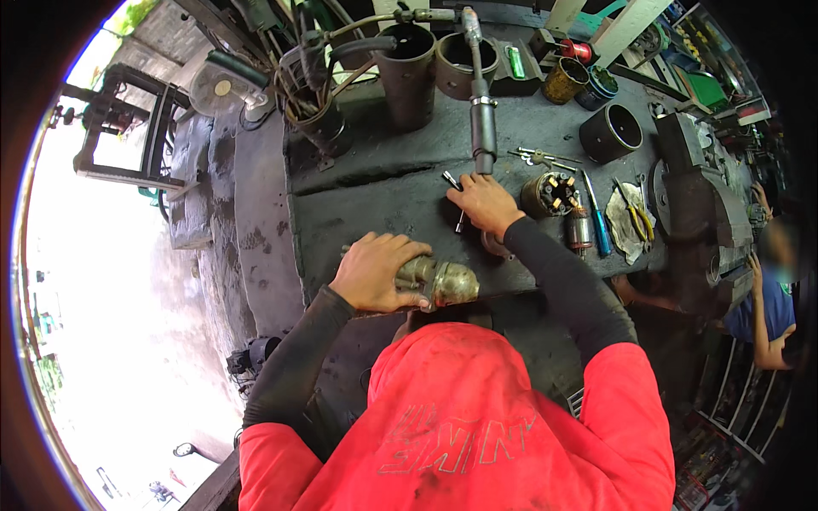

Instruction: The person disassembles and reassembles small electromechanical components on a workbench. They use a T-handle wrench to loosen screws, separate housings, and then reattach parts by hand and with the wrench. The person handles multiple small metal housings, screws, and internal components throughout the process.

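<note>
My left hand point(375, 271) is wrapped around a greasy metal motor housing point(456, 285) with a rounded, bell-shaped end, at the near edge of the bench. Farther off, my right hand point(487, 204) is closed over a slim metal rod-shaped tool point(451, 180), whose shiny ends stick out left of the fingers; its exact kind is hidden. Just beyond those fingers lies the end of a long dark cylindrical tool point(483, 128). A round metal part point(496, 244) is partly covered by my right forearm. Right of that hand sit a brush holder assembly point(550, 196) and a motor armature point(579, 230).
A blue-handled screwdriver point(598, 217) and yellow-handled pliers point(639, 221) on a rag lie at the right. Metal cylinders point(407, 81) and tins point(565, 81) line the back. A bench vise point(703, 187) stands right; another person point(767, 289) is beyond it.
</note>
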